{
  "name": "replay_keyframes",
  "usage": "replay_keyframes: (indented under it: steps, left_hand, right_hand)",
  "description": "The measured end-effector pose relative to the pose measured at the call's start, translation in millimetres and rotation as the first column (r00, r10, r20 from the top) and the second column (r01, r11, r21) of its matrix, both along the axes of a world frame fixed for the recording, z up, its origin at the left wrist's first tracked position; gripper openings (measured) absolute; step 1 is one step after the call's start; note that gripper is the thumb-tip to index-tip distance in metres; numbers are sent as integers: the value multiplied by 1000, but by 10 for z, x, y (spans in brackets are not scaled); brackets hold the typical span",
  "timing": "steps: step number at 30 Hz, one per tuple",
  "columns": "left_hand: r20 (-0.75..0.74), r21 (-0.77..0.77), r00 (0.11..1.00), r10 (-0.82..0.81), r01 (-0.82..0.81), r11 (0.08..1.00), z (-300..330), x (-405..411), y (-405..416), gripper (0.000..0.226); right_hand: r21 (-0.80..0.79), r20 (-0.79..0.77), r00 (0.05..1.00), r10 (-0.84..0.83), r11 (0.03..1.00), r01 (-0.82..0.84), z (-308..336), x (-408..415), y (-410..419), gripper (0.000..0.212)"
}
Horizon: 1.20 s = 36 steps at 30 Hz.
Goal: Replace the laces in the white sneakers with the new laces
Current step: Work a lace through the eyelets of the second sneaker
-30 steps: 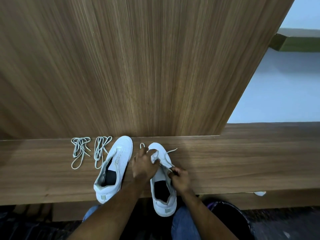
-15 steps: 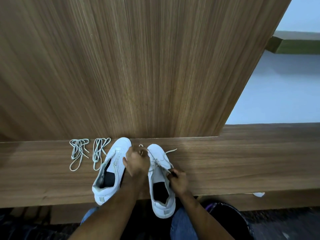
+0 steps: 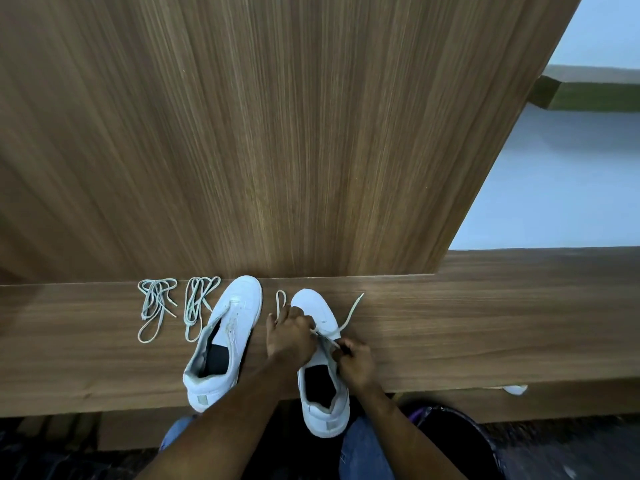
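I'm working the right sneaker (image 3: 320, 344), which sits at the near edge of the wooden bench (image 3: 485, 323), heel overhanging. My left hand (image 3: 289, 336) pinches the old lace (image 3: 348, 315) over the tongue; my right hand (image 3: 355, 360) grips a strand at the eyelets. I'd pull 1 crossing at a time, steadying the shoe. 2 new laces (image 3: 173, 308) wait far left.

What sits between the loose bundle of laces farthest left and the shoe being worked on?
In the head view, a second lace bundle and the other white sneaker lie between the far-left bundle and that shoe.
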<state>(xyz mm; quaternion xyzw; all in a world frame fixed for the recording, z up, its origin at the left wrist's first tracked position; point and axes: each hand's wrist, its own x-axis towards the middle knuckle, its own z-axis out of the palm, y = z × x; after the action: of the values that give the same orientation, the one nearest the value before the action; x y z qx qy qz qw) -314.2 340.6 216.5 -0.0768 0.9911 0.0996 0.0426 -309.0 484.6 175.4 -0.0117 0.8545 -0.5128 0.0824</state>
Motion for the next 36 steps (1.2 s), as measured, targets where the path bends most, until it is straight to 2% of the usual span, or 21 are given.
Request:
replay_keyframes:
  steps: [2,4,6,7,8,9,11,12,13,14,16,19,21,23,24,28,31,33,36]
  left_hand:
    - [-26,-72,999,25,-27,997,10,28,65,34]
    - [-76,-56,996,38,-43,998,27,39,75,32]
    - [-171,62,977,130,-121,991,104,2,6,24]
    - [-245,168,948,203,-165,972,173,-39,-37,18]
    - [-308,310,902,303,-205,928,275,-66,-78,12]
    - [-348,469,834,428,-240,850,382,-110,-126,16]
    - [-327,737,676,661,-256,626,594,-221,-223,22]
    - [-303,816,613,729,-228,531,682,-270,-267,20]
    - [-293,856,570,767,-200,476,747,-313,-306,17]
    - [-291,868,556,778,-188,459,781,-345,-336,13]
    - [-286,825,612,737,-235,515,754,-372,-362,7]
    - [-299,547,815,496,-280,789,521,-272,-287,38]
    - [-247,303,937,247,-167,938,335,-184,-195,40]
    - [-89,118,995,54,-43,992,141,-95,-117,39]
    - [-35,62,999,17,-15,998,68,-66,-78,38]
    - [-57,-88,998,0,-5,996,6,-19,-19,33]
    - [-85,-26,996,37,-40,999,96,-57,-59,28]
    - [-183,130,963,196,-174,976,190,-100,-124,23]
    - [-271,405,852,449,-322,856,379,-176,-262,14]
  right_hand:
    - [3,-25,1000,-2,1000,2,-11,7,0,17]
    - [6,-38,999,-10,1000,10,-29,0,5,16]
    - [16,-28,1000,-8,1000,9,-34,-5,11,15]
    - [10,-20,1000,-10,1000,10,-40,-10,17,14]
    - [-1,-25,1000,-11,1000,11,-51,-12,20,14]
    - [-15,-29,999,-16,1000,16,-64,-18,16,14]
    - [-28,-1,999,-32,999,32,-77,-15,13,15]
    - [-27,16,999,-35,999,36,-81,-13,9,17]
    - [-23,26,999,-34,999,35,-76,-13,11,21]
    - [-15,27,999,-32,999,32,-73,-12,9,25]
    - [4,28,999,-35,999,35,-82,-15,8,27]
    - [11,32,999,-27,1000,27,-97,-18,9,22]
    - [7,33,999,-27,1000,27,-74,-16,12,19]
    - [11,31,999,-29,1000,28,-37,-5,3,16]
    - [21,15,999,-30,999,30,-19,-5,9,16]
    - [32,-4,1000,-13,999,13,-9,8,-4,17]
    - [-2,15,1000,-11,1000,11,-16,4,5,17]
    - [7,17,1000,-16,1000,16,-2,8,1,15]
    - [-10,22,999,-29,1000,29,-26,8,-6,13]
